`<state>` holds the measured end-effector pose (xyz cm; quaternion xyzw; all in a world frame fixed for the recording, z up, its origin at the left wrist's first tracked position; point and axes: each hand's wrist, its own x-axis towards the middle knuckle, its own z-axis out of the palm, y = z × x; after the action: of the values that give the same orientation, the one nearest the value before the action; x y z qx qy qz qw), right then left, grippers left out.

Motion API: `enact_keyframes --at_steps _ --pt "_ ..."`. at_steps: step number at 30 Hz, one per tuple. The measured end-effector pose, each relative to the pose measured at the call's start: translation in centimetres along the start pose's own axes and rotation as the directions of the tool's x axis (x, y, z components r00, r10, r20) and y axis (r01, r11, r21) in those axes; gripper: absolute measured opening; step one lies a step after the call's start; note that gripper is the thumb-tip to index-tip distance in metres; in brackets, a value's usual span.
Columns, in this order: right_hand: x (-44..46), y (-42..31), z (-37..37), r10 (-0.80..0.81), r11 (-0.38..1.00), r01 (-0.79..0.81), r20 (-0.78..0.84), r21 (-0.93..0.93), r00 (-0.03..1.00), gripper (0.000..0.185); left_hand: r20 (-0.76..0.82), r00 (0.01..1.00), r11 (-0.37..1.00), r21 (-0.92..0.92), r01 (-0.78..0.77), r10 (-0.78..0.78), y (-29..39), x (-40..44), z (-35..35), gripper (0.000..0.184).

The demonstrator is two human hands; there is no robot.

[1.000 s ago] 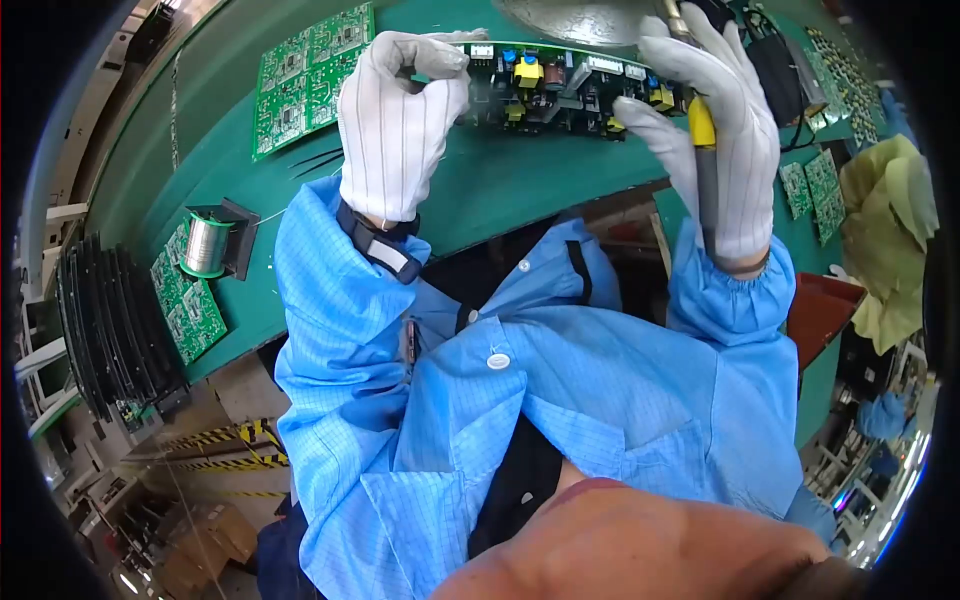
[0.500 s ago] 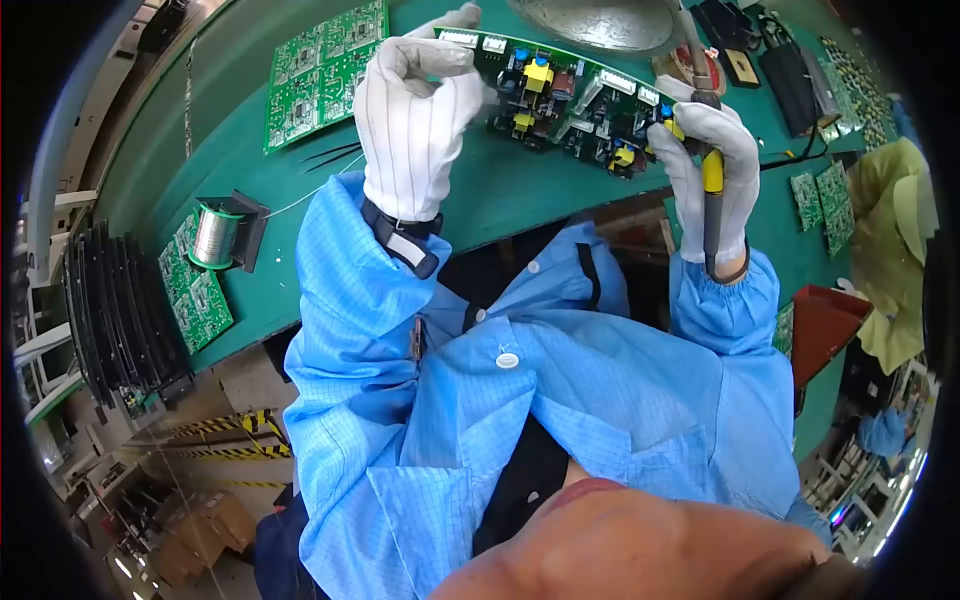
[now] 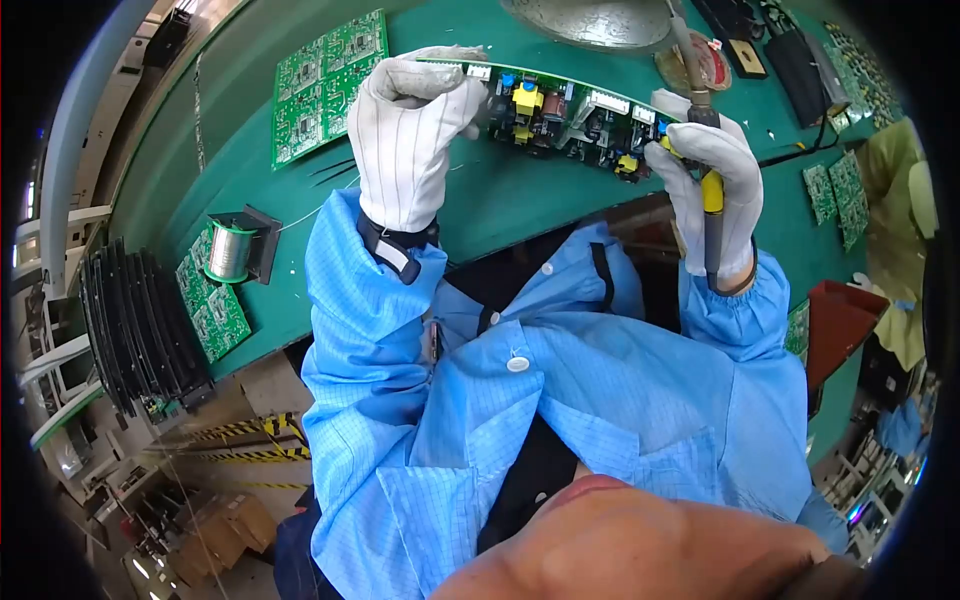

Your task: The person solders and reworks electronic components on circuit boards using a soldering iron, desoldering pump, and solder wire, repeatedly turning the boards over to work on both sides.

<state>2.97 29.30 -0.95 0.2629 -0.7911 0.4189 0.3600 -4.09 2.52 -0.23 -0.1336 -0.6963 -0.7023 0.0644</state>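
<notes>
A long green circuit board [image 3: 570, 110] with yellow, blue and black components is held up above the green bench, its component side facing me. My left hand [image 3: 408, 140], in a white striped glove, has its fingers closed round the board's left end. My right hand [image 3: 712, 185], also gloved, closes on the board's right end. A soldering iron [image 3: 712, 195] with a yellow band lies in the same right hand, its shaft pointing away from me. Thin solder wire runs from a spool [image 3: 229, 252] toward my left sleeve.
Panels of green boards [image 3: 330, 88] lie at the upper left, smaller boards [image 3: 838, 195] at the right. Black curved strips [image 3: 140, 330] stand at the left edge. A round metal plate [image 3: 590, 22] is behind the board, a red bin [image 3: 840, 325] at the right.
The right hand has come from open beside the board to closed on its right end, with the iron still in it. The board has tilted, then levelled slightly.
</notes>
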Motion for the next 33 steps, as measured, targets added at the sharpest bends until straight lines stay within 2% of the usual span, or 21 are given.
enact_keyframes --at_steps 5,12,14,20,29,33 --pt "0.05 -0.02 -0.04 -0.011 1.0 0.011 0.004 -0.002 1.0 0.038 0.006 1.0 0.999 -0.049 -0.02 0.021 -0.53 -0.06 -0.16 0.022" --pt "0.15 -0.17 -0.08 -0.012 1.0 0.012 0.011 -0.007 1.0 0.038 -0.007 1.0 1.0 -0.015 -0.024 0.024 -0.52 -0.14 0.01 0.021" --pt "0.1 -0.05 -0.03 -0.017 1.0 0.017 0.005 -0.005 1.0 0.039 -0.014 0.999 0.997 -0.062 -0.053 0.052 -0.69 -0.12 0.03 0.022" --pt "-0.13 0.35 0.0 -0.021 1.0 0.021 -0.002 -0.004 1.0 0.04 -0.02 0.999 0.999 0.002 -0.051 0.051 -0.85 -0.06 -0.07 0.023" --pt "0.05 0.0 0.02 -0.005 1.0 0.005 0.006 -0.003 1.0 0.038 -0.034 0.998 0.996 -0.072 -0.054 0.052 -0.67 -0.13 0.29 0.019" --pt "-0.07 -0.15 -0.16 0.001 0.999 0.0 0.021 -0.04 1.0 0.037 -0.025 0.999 0.999 -0.027 -0.037 0.036 -0.38 -0.24 0.15 0.02"
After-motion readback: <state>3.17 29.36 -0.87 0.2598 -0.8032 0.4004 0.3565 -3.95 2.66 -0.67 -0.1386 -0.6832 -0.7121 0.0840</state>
